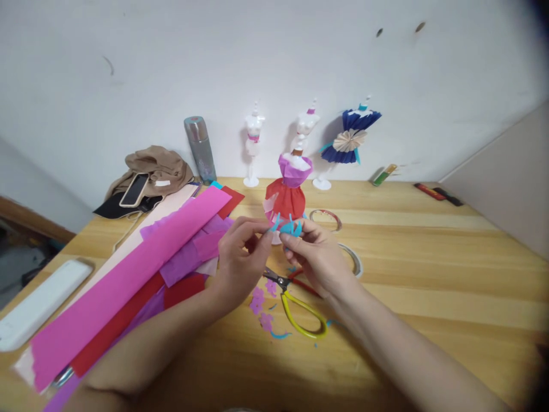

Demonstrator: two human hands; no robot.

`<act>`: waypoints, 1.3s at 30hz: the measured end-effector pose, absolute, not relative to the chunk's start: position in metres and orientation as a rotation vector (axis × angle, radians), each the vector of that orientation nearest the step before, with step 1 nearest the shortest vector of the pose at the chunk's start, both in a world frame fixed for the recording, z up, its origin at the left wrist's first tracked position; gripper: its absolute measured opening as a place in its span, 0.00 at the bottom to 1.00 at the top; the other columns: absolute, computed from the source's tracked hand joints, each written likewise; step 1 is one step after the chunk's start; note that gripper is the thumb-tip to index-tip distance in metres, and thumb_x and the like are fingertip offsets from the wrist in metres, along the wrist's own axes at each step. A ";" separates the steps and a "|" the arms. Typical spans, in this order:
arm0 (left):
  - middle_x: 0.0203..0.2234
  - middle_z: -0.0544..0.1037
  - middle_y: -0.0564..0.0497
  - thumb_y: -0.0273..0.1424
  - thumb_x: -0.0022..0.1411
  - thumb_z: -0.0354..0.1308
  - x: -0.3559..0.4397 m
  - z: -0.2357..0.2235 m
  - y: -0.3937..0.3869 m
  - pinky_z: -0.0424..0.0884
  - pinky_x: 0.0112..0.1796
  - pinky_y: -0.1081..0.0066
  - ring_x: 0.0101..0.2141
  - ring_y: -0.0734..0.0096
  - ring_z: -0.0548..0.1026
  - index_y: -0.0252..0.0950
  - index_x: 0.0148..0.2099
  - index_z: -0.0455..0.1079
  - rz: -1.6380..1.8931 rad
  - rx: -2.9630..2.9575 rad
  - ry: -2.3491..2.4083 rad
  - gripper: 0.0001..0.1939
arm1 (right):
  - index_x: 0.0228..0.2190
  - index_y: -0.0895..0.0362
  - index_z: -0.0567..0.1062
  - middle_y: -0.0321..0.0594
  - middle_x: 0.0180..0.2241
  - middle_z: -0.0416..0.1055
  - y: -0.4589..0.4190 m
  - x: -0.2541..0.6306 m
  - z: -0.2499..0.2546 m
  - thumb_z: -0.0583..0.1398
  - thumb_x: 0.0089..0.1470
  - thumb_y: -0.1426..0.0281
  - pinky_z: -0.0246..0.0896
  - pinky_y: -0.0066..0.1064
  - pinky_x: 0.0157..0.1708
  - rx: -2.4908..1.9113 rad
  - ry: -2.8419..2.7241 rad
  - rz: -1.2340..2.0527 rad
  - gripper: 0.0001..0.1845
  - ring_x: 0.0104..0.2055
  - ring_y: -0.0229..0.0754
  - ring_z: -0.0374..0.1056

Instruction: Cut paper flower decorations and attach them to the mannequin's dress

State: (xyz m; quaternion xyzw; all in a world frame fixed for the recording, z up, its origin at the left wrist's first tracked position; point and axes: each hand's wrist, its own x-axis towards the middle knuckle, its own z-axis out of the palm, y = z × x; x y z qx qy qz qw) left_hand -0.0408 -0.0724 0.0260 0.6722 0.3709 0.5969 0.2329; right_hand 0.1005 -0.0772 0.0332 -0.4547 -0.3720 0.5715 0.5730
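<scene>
Both hands meet over the wooden table (429, 274), pinching a small cut piece of blue paper (290, 227). My left hand (240, 260) grips its left tip with thumb and forefinger. My right hand (315, 254) holds its right side. Just behind the hands stands a small mannequin (291, 183) dressed in a red paper skirt and a purple top. Yellow-handled scissors (298, 309) lie on the table below my hands, beside purple paper flowers (259, 300) and blue scraps.
Long pink, red and purple crepe paper sheets (128, 292) cover the left of the table. Two white mannequins (254, 143), a blue paper dress (350, 137), a grey bottle (201, 149), tape rolls (326, 217), a phone on brown cloth (134, 189) and a white case (38, 303) stand around.
</scene>
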 end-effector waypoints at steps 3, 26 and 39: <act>0.30 0.77 0.50 0.26 0.60 0.61 -0.040 0.031 -0.078 0.65 0.28 0.75 0.27 0.76 0.70 0.37 0.34 0.76 1.581 1.828 1.065 0.03 | 0.22 0.55 0.71 0.27 0.14 0.65 -0.075 0.099 0.030 0.73 0.34 0.65 0.51 0.22 0.14 -1.033 -0.855 1.268 0.17 0.14 0.29 0.56; 0.14 0.67 0.59 0.36 0.48 0.69 -0.036 0.032 -0.065 0.54 0.18 0.78 0.16 0.82 0.62 0.36 0.27 0.70 1.347 0.889 0.923 0.13 | 0.28 0.56 0.81 0.35 0.21 0.76 -0.077 0.108 0.027 0.74 0.38 0.64 0.69 0.28 0.23 -0.998 -0.993 1.436 0.13 0.23 0.37 0.72; 0.33 0.80 0.47 0.26 0.64 0.59 -0.049 0.010 -0.071 0.71 0.36 0.73 0.34 0.70 0.76 0.39 0.42 0.79 1.584 2.371 1.144 0.09 | 0.23 0.56 0.75 0.33 0.16 0.72 -0.077 0.104 0.026 0.75 0.35 0.63 0.61 0.24 0.18 -1.029 -0.921 1.333 0.17 0.18 0.33 0.65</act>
